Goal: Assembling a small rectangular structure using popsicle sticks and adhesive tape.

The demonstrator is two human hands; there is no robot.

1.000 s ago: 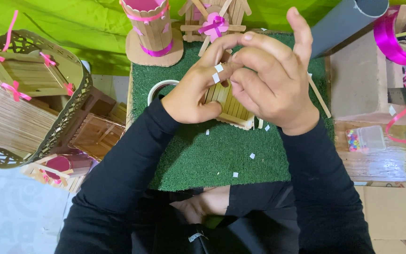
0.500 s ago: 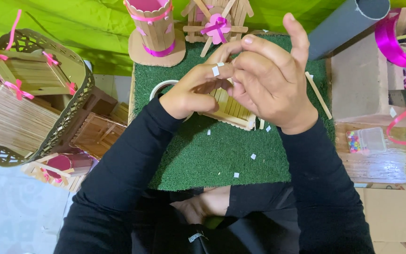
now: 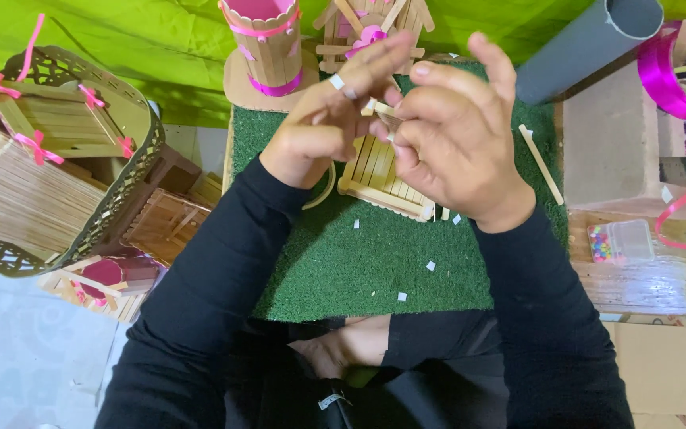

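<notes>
My left hand (image 3: 323, 127) and my right hand (image 3: 458, 147) meet fingertip to fingertip above a green turf mat (image 3: 375, 262). Between them they pinch a small wooden stick piece (image 3: 379, 108). A tiny white scrap clings to a left finger. Directly below the hands a flat panel of glued craft sticks (image 3: 379, 179) lies on the mat. Part of a white ring (image 3: 325, 191) shows under my left wrist. Small white scraps dot the turf.
At the mat's far edge stand a stick cup with pink ribbon (image 3: 263, 44) and a stick house with a pink bow (image 3: 367, 32). A grey tube (image 3: 589, 44) and a loose stick (image 3: 541, 163) lie right. A basket of stick crafts (image 3: 65, 135) sits left; a bead box (image 3: 617, 238) right.
Both hands have lifted off the stick panel and shifted slightly toward the far edge, so more of the panel shows. The fingers now pinch at the tips instead of wrapping together.
</notes>
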